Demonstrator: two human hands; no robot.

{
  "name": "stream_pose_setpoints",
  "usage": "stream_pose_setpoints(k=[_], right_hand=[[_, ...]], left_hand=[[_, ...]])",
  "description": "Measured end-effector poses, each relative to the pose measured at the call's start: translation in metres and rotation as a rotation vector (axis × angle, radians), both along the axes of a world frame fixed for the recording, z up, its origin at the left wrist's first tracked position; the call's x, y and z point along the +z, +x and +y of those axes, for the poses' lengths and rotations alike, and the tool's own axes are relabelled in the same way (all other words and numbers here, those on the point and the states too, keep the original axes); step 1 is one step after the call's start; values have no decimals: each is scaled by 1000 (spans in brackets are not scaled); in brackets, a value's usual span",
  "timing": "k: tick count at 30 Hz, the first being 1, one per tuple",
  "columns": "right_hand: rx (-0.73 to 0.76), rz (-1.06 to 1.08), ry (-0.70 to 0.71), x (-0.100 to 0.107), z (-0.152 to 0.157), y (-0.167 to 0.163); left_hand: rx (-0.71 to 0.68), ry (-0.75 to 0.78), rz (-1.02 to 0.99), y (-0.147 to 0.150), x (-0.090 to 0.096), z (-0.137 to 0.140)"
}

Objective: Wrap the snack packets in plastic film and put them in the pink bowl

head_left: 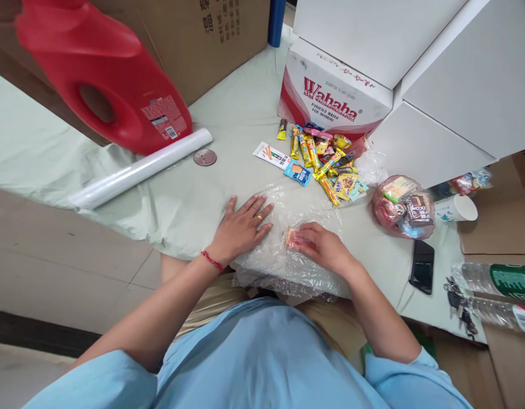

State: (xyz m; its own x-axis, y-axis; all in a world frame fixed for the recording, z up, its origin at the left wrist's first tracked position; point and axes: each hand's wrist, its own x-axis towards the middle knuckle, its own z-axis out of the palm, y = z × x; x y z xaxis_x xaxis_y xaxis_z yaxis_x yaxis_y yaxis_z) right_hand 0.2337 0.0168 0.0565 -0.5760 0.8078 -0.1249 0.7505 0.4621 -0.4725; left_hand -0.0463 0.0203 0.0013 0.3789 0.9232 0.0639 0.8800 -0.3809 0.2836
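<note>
My left hand point(240, 227) lies flat with its fingers spread, at the left edge of a clear plastic bag point(266, 261) on the table. My right hand point(324, 244) grips a small pink-and-yellow wrapped snack point(292, 237) over the middle of the bag. The bag is spread out and wrinkled, and its near side hangs past the table's front edge. Beyond the hands is a pile of wrapped snacks point(328, 159), many in yellow packs. A blue snack packet point(298, 172) and a white snack packet point(271, 155) lie at its left.
A red jug point(130, 74), a clear plastic film roll point(143, 168) and a round disc point(205, 157) are at left. Behind stands a Wahaha box point(330, 91). At right are a bowl of snacks point(379, 218), a paper cup point(458, 208), a phone point(421, 267), keys point(460, 307) and bottles point(475, 278).
</note>
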Motion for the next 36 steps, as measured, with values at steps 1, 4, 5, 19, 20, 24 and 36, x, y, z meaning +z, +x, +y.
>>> stream_pose_setpoints(k=[1, 4, 5, 19, 20, 24, 36], right_hand=[[-3, 10, 7, 3, 12, 2], [-95, -31, 123, 7, 60, -1], [-131, -52, 164, 6, 78, -6], [-405, 238, 175, -3, 138, -34], [-351, 332, 73, 2, 124, -24], [-199, 388, -362, 9, 53, 11], [-267, 67, 255, -25, -11, -7]], left_hand=[[0, -5, -7, 0, 0, 0], [1, -8, -25, 0, 1, 1], [2, -5, -29, 0, 2, 1], [12, 23, -75, 0, 3, -2], [13, 23, -82, 0, 2, -2], [19, 22, -98, -1, 2, -1], [16, 19, -33, 1, 3, -1]])
